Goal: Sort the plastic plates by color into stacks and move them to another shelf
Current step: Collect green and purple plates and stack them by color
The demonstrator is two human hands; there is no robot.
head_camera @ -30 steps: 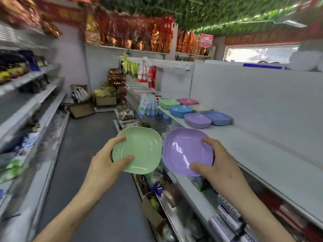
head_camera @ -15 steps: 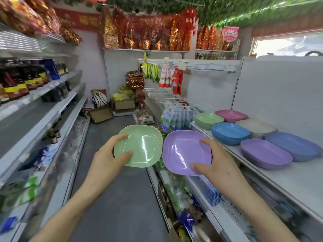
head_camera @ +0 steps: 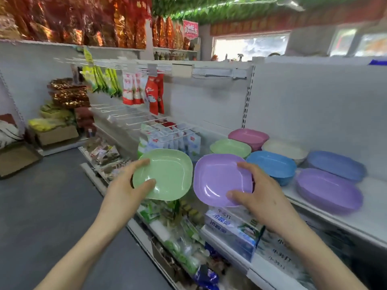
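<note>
Shop shelf [head_camera: 366,218], purple stack [head_camera: 328,190] at front edge | green plate [head_camera: 167,174] is being gripped by left hand [head_camera: 125,191], purple plate [head_camera: 217,181] by right hand [head_camera: 259,198] | delivery step judged; next: colour-matched placing.

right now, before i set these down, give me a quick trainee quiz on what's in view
1. True or false: the left hand grips a green plate.
2. The right hand grips a plate of which colour: A pink, B purple, C white?
3. How many plate stacks stand on the shelf?

Key: 1 true. 2 B, the purple plate. 3 six.
</note>
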